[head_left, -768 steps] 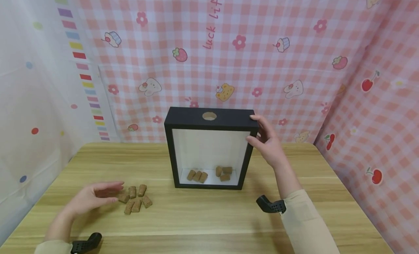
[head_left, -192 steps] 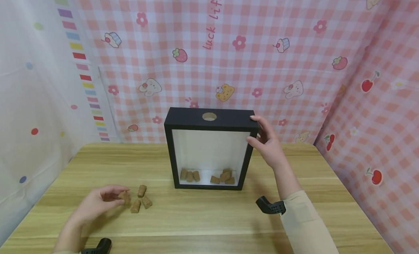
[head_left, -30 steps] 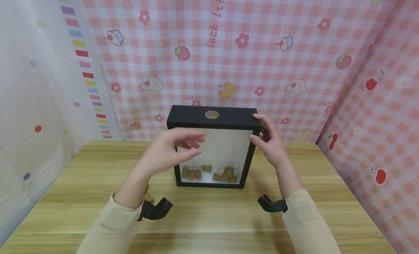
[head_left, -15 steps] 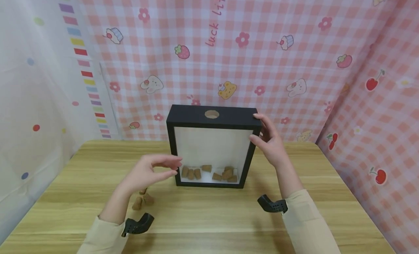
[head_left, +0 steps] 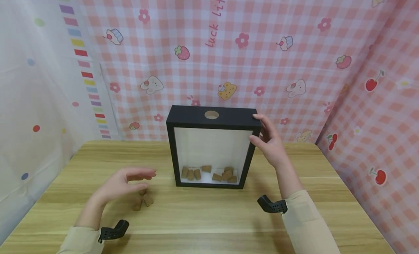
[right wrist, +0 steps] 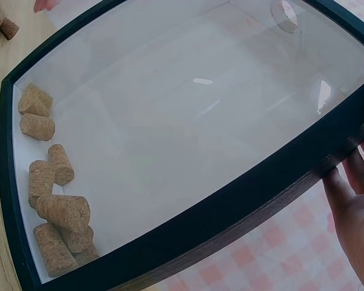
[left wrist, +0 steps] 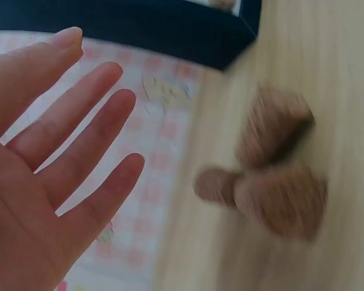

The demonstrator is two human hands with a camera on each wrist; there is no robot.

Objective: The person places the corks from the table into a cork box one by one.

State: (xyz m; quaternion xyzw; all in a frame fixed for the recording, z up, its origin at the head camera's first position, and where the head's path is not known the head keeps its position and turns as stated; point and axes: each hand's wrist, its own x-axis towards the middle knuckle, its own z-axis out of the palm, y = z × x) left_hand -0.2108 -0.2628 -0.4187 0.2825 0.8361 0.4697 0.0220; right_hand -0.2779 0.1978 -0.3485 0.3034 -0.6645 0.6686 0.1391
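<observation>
A black shadow-box frame [head_left: 212, 120] with a clear front and a round hole in its top stands upright on the table. My right hand [head_left: 270, 143] grips its upper right corner, thumb on the front edge and fingers around the side. Inside, several corks [right wrist: 60, 212] lie along the bottom, some on the left and some heaped at the right. My left hand [head_left: 122, 183], fingers spread and holding nothing, hovers left of the frame over three loose corks [head_left: 148, 200]. In the left wrist view, those corks [left wrist: 282, 200] appear blurred beside the outstretched fingers [left wrist: 109, 130].
The wood-grain table [head_left: 209, 217] extends around the frame. A pink checked curtain [head_left: 209, 64] hangs behind and to the right, and a white dotted one [head_left: 36, 94] at the left. Each sleeved wrist carries a black camera mount [head_left: 114, 230].
Over the longer span, the corks at left have dwindled to three and one more lies inside the frame. In the last second my left hand has drawn back left and down; the right stays put.
</observation>
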